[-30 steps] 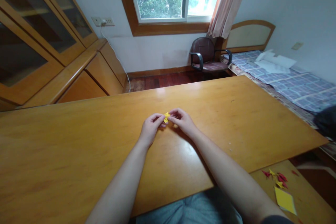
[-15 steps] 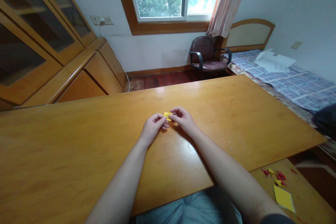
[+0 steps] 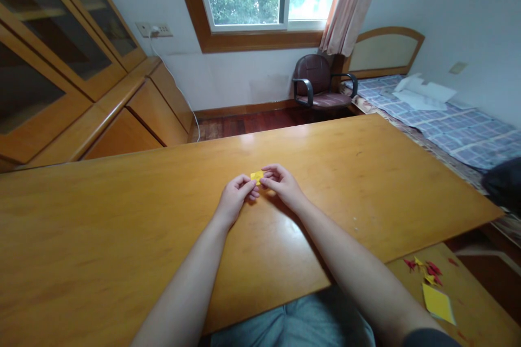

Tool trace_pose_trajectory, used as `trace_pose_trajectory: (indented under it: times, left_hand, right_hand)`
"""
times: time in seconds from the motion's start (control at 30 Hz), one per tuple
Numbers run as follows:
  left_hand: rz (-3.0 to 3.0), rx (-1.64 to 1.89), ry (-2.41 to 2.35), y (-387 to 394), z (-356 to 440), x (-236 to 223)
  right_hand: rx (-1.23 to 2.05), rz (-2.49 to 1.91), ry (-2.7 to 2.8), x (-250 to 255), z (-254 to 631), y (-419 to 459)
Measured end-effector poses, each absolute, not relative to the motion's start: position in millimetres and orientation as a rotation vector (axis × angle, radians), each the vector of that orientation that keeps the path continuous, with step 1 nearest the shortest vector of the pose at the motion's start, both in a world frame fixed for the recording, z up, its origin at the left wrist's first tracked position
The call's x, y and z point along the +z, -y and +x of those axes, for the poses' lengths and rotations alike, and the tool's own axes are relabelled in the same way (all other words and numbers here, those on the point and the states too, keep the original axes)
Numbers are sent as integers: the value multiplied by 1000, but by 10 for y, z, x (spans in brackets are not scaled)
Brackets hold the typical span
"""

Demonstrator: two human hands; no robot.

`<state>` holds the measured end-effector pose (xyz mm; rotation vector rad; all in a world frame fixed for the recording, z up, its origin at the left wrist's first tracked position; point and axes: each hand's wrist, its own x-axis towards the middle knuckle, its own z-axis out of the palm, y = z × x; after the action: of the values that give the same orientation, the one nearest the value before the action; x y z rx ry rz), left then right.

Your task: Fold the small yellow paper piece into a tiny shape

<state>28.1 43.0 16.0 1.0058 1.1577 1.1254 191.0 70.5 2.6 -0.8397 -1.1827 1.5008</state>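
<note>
Firstly, far to the left beyond the fingers, a glass-doored wooden cabinet (image 3: pixel 49 49) is seen past the far edge of the worktop (image 3: pixel 122 227), whose wood is spread widely on that side. By the left hand (image 3: pixel 234 198), thumb and fingers closed in a pinch, the lower left part of a small folded yellow paper (image 3: pixel 256 175) is held. By the right hand (image 3: pixel 283 187), the paper's right side is gripped between thumb and fingers, almost no gap being left. The paper is thus placed directly between both sets of fingertips; neither hand is set clearly nearer, and no long axis can be made out in its roughly square outline. The worktop's near edge is found behind the fingers, by the lap; rightward, the wood is continued to a slanting end beside a bed (image 3: pixel 456 130). Behind the fingers and well rightward, on a lower wooden surface (image 3: pixel 480 295), red and yellow folded paper figures (image 3: pixel 433 269) are gathered near yellow paper squares (image 3: pixel 437 302).
</note>
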Motion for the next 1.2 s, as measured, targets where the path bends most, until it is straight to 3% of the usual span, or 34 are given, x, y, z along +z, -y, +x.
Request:
trace_pose_trajectory:
  times: [1.2]
  left_hand:
    - [1188, 1020, -1168, -402, 278, 139]
  right_hand:
    - [1487, -864, 1191, 61, 1929, -694]
